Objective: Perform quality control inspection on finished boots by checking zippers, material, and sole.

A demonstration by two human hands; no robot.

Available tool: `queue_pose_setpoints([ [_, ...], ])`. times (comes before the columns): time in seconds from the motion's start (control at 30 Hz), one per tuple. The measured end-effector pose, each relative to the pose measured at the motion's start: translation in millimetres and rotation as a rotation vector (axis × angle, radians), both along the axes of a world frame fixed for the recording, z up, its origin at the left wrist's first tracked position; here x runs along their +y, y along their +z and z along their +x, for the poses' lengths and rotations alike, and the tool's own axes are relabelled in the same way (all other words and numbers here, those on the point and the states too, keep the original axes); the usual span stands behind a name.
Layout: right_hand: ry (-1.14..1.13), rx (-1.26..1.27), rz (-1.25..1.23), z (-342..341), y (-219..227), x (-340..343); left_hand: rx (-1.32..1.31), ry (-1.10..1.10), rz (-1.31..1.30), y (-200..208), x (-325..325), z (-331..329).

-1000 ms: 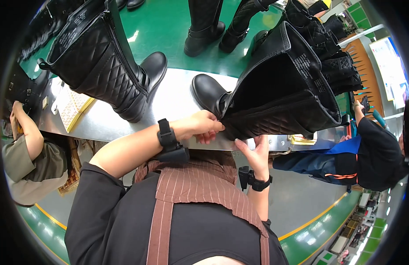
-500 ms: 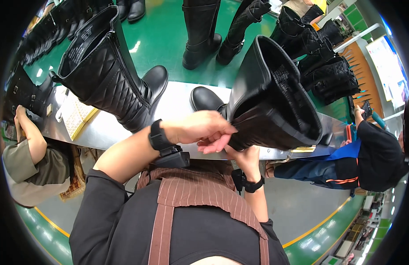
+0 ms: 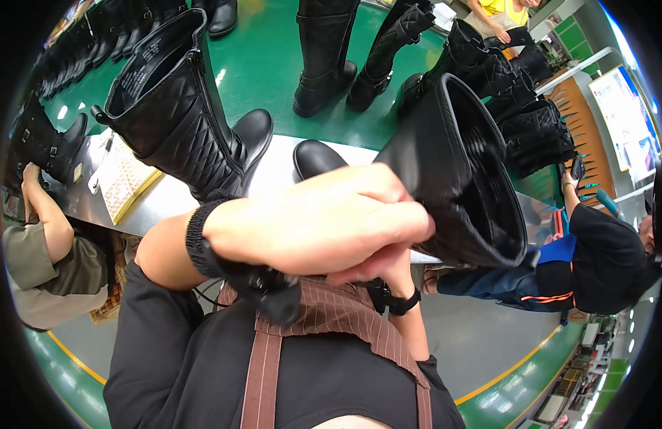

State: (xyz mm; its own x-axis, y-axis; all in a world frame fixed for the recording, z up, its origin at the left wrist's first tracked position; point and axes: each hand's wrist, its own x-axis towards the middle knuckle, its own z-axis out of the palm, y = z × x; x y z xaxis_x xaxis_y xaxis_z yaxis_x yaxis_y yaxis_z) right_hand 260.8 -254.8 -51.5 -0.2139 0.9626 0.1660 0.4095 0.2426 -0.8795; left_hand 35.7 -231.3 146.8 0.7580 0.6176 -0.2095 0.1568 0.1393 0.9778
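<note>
A tall black boot (image 3: 481, 239) leans toward me at the bench edge, its wide top facing me and its rounded toe to the left. My left hand (image 3: 324, 222) is closed in a pinch against the side of its shaft, near the top; whatever the fingers grip is hidden. Lower down, my right hand (image 3: 401, 272) holds the boot around the ankle, partly covered by my left hand. A second black boot (image 3: 177, 121), with a quilted shaft and a side zipper, stands upright to the left.
A metal bench edge (image 3: 180, 191) runs before me, with a yellow-edged paper pad (image 3: 127, 179) on it. Several black boots (image 3: 324, 57) stand on the green surface beyond. People work on both sides, one in a black shirt (image 3: 606, 250) at right; another person (image 3: 499, 18) is at the far right.
My left hand has risen along the shaft from near the ankle toward the top, coming closer to me. The boot's top has shifted slightly right and down. My right hand stays low on the boot.
</note>
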Motion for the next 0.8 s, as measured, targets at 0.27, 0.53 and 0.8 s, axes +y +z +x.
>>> queue_pose_setpoints([
  [0.27,-0.014,-0.002,0.065,2.4,-12.1,6.0,-0.243,0.749,1.043,-20.8,15.5,7.0],
  [0.53,-0.036,-0.018,0.04,2.9,-18.1,7.0,-0.185,0.535,1.161,-33.6,24.5,9.7],
  [0.8,-0.011,-0.008,0.013,0.0,-8.6,3.4,-0.039,0.652,0.666,-48.8,-0.9,13.2],
])
